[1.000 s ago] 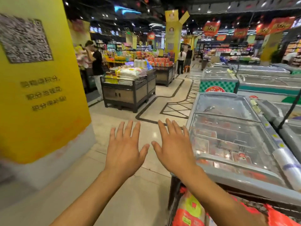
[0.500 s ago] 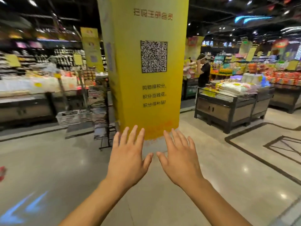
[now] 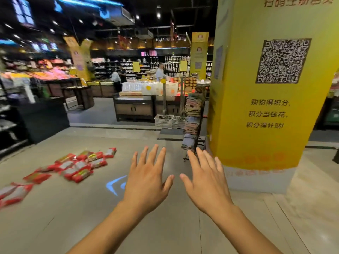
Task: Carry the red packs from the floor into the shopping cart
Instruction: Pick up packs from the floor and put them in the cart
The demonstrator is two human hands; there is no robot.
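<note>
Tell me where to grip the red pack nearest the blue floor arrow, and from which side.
Probably across its short width from above: the red pack lies flat on the floor, right end clear of neighbours. The left hand is closer.

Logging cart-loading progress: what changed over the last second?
The person's view swung left: the glass-lidded freezers and the cart went out of frame, the tall yellow pillar slid from left to right, and the scattered red plastic packs on the pale tiled floor came into view. Nothing was taken hold of. The left hand and right hand stayed open, empty, stretched forward.
</note>
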